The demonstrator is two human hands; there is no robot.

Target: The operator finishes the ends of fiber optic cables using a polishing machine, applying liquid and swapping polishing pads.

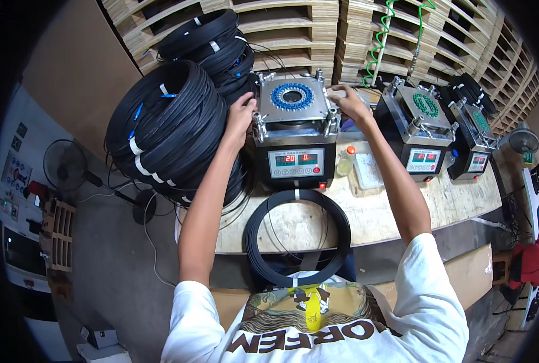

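At the far edge of the tabletop (402, 212), my left hand (239, 118) and right hand (349, 103) clasp opposite sides of the curing machine (294, 136), fingers curled around its frame to steady it squarely.

Large black cable coils (163, 130) are stacked far left; two further machines (418, 124) stand right; a floor fan (65, 164) is noted left; wooden pallets (294, 24) behind.
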